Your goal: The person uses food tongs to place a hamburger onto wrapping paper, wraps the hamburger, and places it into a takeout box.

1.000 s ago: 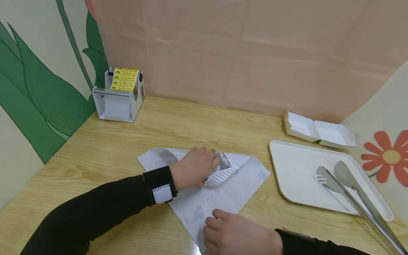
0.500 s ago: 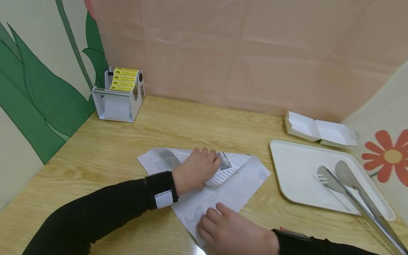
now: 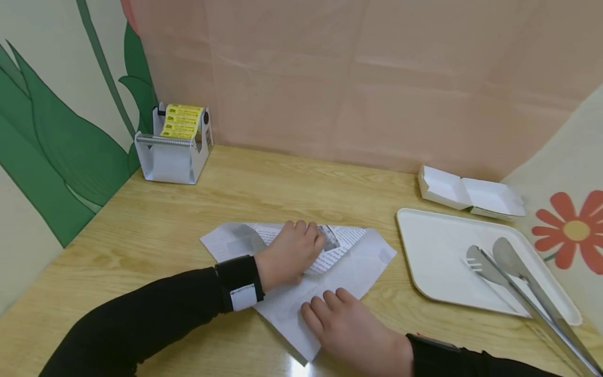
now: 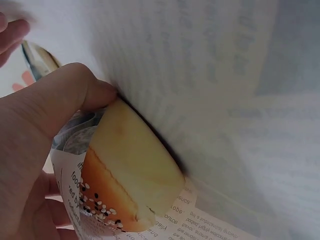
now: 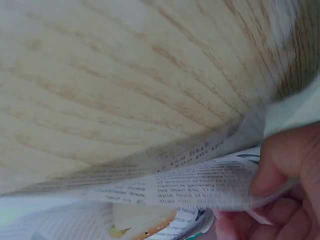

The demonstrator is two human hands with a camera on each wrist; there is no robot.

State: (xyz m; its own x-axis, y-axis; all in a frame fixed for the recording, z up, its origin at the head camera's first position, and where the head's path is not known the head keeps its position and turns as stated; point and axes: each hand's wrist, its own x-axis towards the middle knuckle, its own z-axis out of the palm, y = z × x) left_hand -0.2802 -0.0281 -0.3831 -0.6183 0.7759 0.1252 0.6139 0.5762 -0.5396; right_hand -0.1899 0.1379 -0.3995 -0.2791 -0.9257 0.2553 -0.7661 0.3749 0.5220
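A sheet of newsprint-patterned wrapping paper (image 3: 358, 272) lies on the table, its far side folded over toward me. My left hand (image 3: 289, 254) grips that fold. In the left wrist view its thumb presses the side of a sesame bun (image 4: 130, 155) with black and white seeds, and its fingers curl round the paper behind it. The head view hides the bun under hand and paper. My right hand (image 3: 350, 324) pinches the near right edge of the paper between thumb and fingers, as the right wrist view shows, with the near corner raised off the wood.
A white tray (image 3: 438, 262) stands to the right, with a metal serving tool (image 3: 518, 277), fork on one side and spatula on the other, lying across it. Behind it sits an open white carton (image 3: 490, 196). A label dispenser (image 3: 171, 152) with yellow stickers is at the back left.
My right hand has moved away from me, bringing the paper's near corner up and forward with it. The left hand stays in about the same spot on the fold.
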